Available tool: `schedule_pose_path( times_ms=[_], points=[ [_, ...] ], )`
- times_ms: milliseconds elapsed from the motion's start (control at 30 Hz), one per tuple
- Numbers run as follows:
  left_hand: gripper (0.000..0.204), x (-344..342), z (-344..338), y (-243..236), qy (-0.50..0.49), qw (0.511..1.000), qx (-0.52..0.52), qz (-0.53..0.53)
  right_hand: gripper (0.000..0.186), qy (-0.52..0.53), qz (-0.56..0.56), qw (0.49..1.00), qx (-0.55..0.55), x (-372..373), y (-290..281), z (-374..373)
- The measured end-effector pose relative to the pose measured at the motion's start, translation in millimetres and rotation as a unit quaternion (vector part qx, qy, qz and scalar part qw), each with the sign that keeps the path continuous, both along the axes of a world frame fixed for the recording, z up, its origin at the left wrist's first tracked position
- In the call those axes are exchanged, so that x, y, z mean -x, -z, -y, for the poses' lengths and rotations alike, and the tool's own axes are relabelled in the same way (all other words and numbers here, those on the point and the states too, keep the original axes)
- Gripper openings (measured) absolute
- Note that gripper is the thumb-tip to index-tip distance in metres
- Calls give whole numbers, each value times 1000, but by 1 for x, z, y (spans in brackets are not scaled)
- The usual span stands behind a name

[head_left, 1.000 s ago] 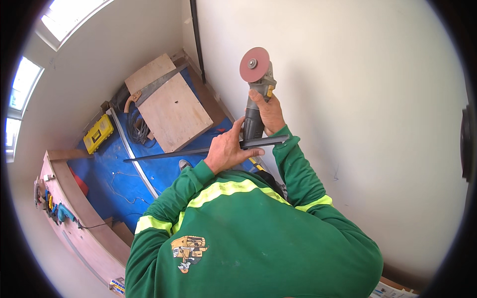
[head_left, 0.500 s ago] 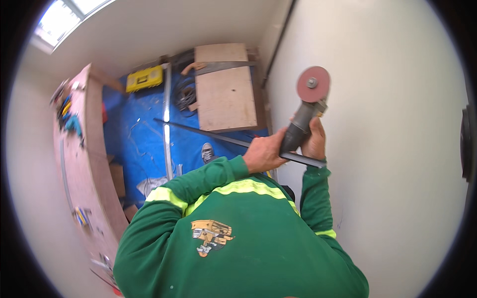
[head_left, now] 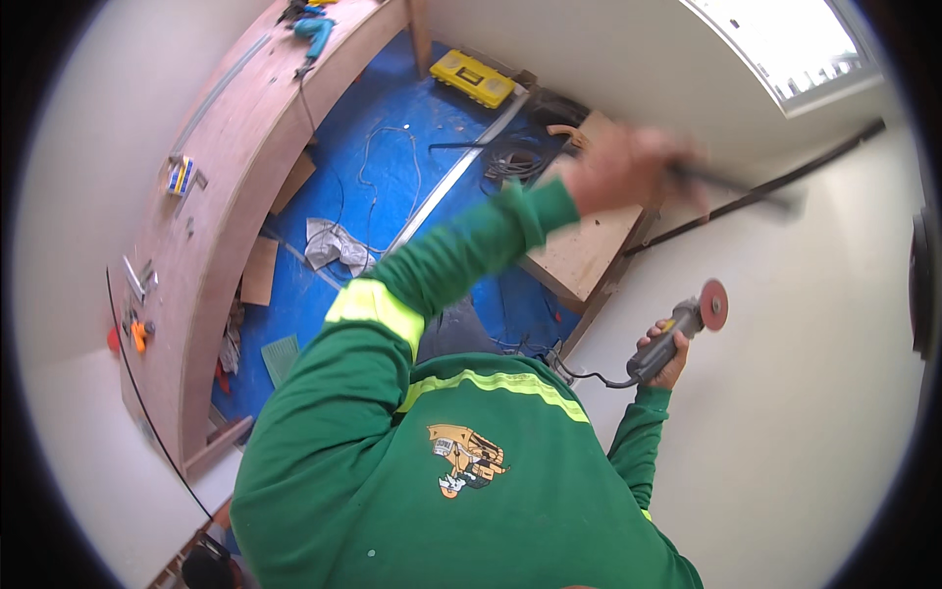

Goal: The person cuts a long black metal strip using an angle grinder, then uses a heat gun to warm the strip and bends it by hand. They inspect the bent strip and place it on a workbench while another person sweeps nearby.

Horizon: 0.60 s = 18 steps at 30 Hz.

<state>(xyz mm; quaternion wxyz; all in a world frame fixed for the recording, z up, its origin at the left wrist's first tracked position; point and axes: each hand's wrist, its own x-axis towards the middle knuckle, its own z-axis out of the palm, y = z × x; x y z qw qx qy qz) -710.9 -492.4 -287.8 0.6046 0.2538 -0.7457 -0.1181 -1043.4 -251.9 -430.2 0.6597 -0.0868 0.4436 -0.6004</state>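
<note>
My right hand (head_left: 669, 365) wraps round the grey body of an angle grinder (head_left: 651, 357), which is fitted with a reddish disc (head_left: 713, 304). A black cord runs from its rear end toward my body. My left hand (head_left: 628, 169), smeared by motion, is stretched out ahead above a wooden box, closed round a long dark bar (head_left: 738, 187). One end of the bar juts out to the right of the hand, apart from the grinder; a dark length also shows on the left.
A long wooden bench (head_left: 211, 196) at left carries a teal drill (head_left: 314, 37) and small tools. A yellow toolbox (head_left: 473, 79), coiled cable (head_left: 512, 162) and cords lie on the blue floor sheet (head_left: 378, 118). A wooden box (head_left: 574, 260) stands near the pale wall (head_left: 785, 393).
My left hand has moved forward with the dark bar, away from the grinder. My right hand has lowered the grinder, and its disc now faces right. The view has turned toward the bench.
</note>
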Motion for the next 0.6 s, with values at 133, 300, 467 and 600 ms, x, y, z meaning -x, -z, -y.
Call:
schedule_pose_path(
  times_ms=[133,300,467,600],
  points=[
    [52,-180,87,-81,-140,972,-152,-114,49,12,32,999,-14,-10,0,5],
    [51,-347,83,-122,-323,924,-25,-201,39,-13,-130,984,-125,-27,1,25],
    [49,-421,64,-105,-269,911,-33,-310,33,-31,-134,979,-148,-36,21,62],
    [44,-465,33,-94,-339,908,22,-247,30,-63,-158,965,-199,-37,28,100]
  ],
)
